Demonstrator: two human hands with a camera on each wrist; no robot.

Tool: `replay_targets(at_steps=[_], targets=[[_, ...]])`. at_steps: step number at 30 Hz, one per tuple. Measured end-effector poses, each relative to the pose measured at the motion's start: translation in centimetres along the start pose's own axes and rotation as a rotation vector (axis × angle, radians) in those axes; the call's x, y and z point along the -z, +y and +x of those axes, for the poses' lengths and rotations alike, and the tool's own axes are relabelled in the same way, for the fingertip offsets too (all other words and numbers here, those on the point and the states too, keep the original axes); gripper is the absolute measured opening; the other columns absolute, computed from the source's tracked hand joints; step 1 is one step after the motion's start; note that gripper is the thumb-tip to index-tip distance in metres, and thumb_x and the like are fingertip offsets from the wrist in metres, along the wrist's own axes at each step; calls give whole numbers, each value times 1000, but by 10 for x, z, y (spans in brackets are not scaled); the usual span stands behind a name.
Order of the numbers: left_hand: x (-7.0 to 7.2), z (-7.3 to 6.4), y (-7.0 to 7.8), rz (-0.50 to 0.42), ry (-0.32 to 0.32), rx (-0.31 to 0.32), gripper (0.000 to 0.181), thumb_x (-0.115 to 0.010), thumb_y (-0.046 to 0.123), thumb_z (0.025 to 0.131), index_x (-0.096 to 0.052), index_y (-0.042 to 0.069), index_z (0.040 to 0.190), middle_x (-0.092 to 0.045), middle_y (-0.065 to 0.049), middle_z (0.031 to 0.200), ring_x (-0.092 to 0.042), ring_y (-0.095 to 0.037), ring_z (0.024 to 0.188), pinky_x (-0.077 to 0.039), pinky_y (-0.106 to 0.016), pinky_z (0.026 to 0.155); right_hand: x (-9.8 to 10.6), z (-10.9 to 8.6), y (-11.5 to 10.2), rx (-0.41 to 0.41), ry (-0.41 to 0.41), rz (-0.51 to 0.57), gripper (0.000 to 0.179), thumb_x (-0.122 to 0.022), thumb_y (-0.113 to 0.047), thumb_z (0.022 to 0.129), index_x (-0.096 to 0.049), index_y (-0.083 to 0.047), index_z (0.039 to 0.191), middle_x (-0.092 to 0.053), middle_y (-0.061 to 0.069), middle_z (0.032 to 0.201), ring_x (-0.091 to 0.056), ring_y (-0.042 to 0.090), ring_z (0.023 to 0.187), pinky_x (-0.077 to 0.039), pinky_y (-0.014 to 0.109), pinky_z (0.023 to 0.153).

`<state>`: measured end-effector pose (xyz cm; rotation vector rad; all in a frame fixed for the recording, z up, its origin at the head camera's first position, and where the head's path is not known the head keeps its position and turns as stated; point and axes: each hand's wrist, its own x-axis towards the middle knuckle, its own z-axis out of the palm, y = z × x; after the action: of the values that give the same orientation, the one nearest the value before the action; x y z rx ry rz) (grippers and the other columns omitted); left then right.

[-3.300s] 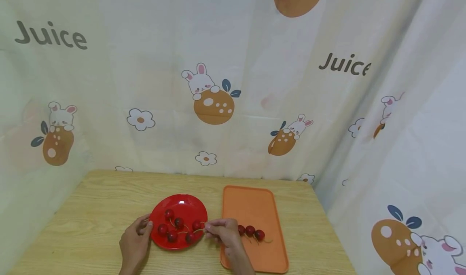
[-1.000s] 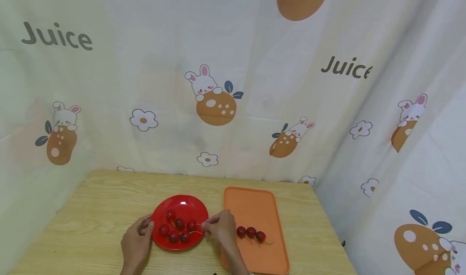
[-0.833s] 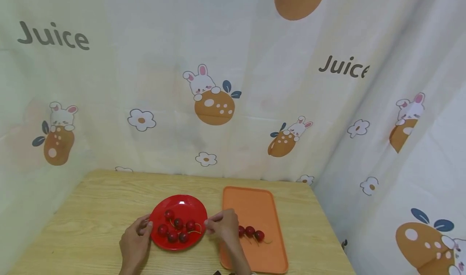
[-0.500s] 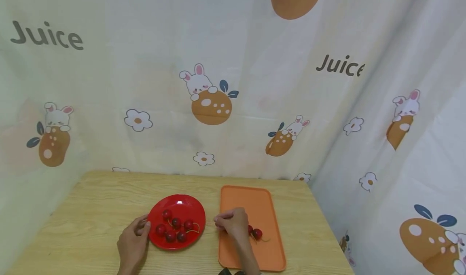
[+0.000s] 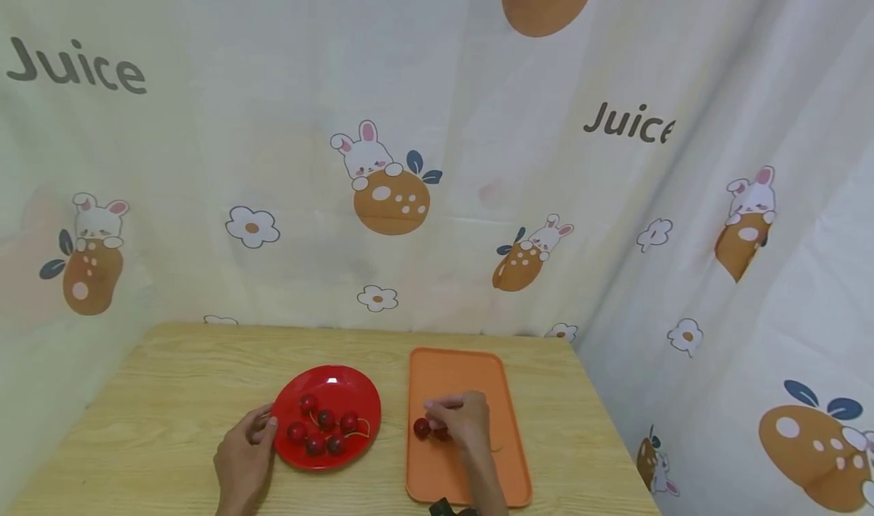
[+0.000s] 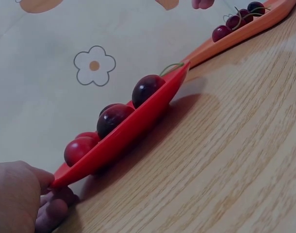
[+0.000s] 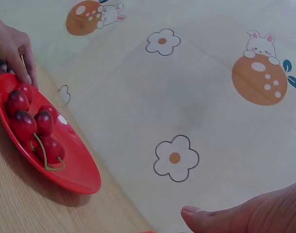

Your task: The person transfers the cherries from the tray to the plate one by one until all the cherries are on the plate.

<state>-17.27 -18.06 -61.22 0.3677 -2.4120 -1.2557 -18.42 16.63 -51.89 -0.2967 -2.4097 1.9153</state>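
My left hand (image 5: 243, 455) grips the left rim of a red plate (image 5: 348, 383), thumb above the edge and fingers beneath it, as the left wrist view shows. Several dark red cherries (image 5: 325, 419) lie on the plate, some with green stems. My right hand (image 5: 466, 423) hovers over an orange tray (image 5: 454, 364), fingertips just above a row of several cherries (image 6: 233, 22). Nothing shows between its thumb and fingers. In the head view it covers part of that row, and one cherry (image 5: 422, 427) shows at the left end.
Both dishes stand on a light wooden table (image 5: 205, 364), plate left and tray right, with a gap between. A pale curtain (image 5: 293, 121) printed with rabbits, fruit and flowers hangs behind the table and along its sides.
My right hand has left the plate's right edge, where it was at the cherry stems, and moved right over the tray. My left hand keeps its hold on the plate.
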Motion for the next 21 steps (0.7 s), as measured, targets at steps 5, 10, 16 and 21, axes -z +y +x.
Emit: replay_targets(at_steps=[5, 10, 16, 21], targets=[[0, 1, 0, -3, -4, 1, 34, -71, 14, 104, -74, 4, 136, -82, -21, 118, -75, -16, 81, -45, -36, 81, 10, 7, 12, -25, -1, 55, 15, -86, -6, 93, -82, 8, 97, -82, 14, 78, -78, 14, 62, -60, 26, 61], [-1, 1, -1, -5, -8, 4, 33, -71, 14, 104, -74, 4, 136, -82, -21, 118, -74, -15, 80, -46, -36, 80, 21, 7, 20, -35, 34, 63, 19, -86, -11, 94, -83, 7, 98, -82, 10, 75, -76, 10, 61, -52, 20, 55], [-2, 2, -2, -3, -16, 13, 34, -70, 15, 105, -73, 3, 137, -81, -22, 118, -77, -20, 84, -47, -38, 82, 34, -2, 19, -33, 71, 106, 25, -84, -10, 96, -80, 15, 100, -81, 16, 75, -73, 9, 56, -52, 21, 54], [-3, 3, -4, 0, -9, -1, 34, -70, 14, 105, -73, 4, 137, -82, -22, 118, -78, -21, 84, -48, -37, 82, 46, -5, 23, -28, 116, 114, 21, -83, -4, 96, -79, 17, 100, -81, 18, 76, -74, 10, 55, -57, 22, 58]])
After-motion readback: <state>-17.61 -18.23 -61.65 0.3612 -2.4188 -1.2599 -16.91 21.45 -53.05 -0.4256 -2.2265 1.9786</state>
